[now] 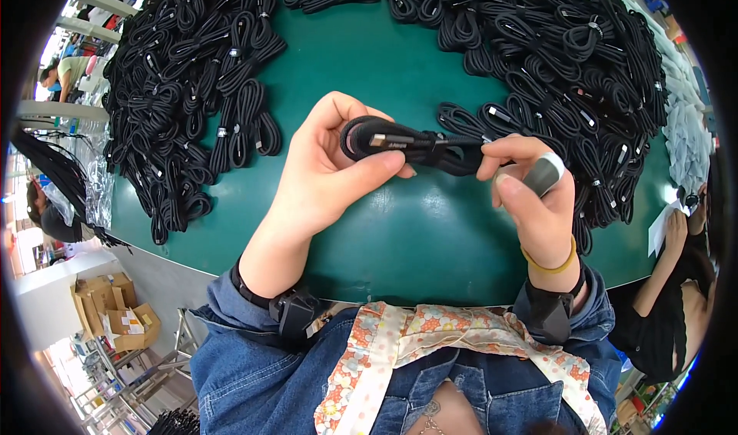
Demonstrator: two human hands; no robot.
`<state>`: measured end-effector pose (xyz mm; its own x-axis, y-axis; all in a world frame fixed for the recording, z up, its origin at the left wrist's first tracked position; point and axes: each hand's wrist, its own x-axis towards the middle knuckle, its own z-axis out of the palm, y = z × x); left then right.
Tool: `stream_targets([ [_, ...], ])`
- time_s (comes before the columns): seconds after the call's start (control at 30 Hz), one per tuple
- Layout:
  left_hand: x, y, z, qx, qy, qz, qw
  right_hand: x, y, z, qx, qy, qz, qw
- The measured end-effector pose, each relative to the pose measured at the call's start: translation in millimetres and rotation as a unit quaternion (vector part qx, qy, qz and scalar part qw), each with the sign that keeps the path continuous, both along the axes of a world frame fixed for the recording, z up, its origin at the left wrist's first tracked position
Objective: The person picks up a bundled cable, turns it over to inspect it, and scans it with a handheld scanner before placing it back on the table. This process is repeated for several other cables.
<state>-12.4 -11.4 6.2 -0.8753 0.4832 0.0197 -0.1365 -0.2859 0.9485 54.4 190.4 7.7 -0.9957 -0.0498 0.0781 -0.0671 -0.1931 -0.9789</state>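
A coiled black cable [415, 147] with a metal-tipped plug lies lengthwise across my left hand [330, 158]. The left fingers wrap behind the coil and the thumb presses its front. A dark tie [437, 150] circles the bundle near its middle. My right hand [538, 196] is at the bundle's right end, its index fingertip against or very near the cable. Between the curled right fingers and thumb sits a grey rounded object [543, 175] with a white end; its kind cannot be made out. Both hands are above the green table [369, 73].
Heaps of coiled black cables cover the left [192, 73] and right [569, 58] of the table. Clear plastic bags [684, 112] lie along the right edge. Cardboard boxes [115, 312] stand at lower left. Another person [680, 304] sits at the right.
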Motion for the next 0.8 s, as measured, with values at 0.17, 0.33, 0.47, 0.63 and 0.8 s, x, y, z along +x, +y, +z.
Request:
stream_targets([
  [0.17,0.5,0.2,-8.7,0.108,-0.101,-0.022,0.989,-1.9,4.1,-5.7,0.122,0.117,-0.069,0.983],
  [0.33,4.5,2.4,-7.4,0.190,-0.185,-0.046,0.963,1.2,-5.1,2.2,0.044,0.090,-0.094,0.991],
  [0.47,5.6,1.2,-8.4,0.201,-0.201,-0.050,0.957,2.4,-2.6,-0.4,0.108,0.103,-0.073,0.986],
  [0.63,6.9,3.1,-7.4,0.211,-0.203,-0.054,0.955,2.5,-1.4,-3.2,0.099,0.111,-0.084,0.985],
  [0.8,7.8,0.4,-8.0,0.213,-0.201,-0.053,0.955,0.1,-1.1,-6.5,0.095,0.133,-0.067,0.984],
])
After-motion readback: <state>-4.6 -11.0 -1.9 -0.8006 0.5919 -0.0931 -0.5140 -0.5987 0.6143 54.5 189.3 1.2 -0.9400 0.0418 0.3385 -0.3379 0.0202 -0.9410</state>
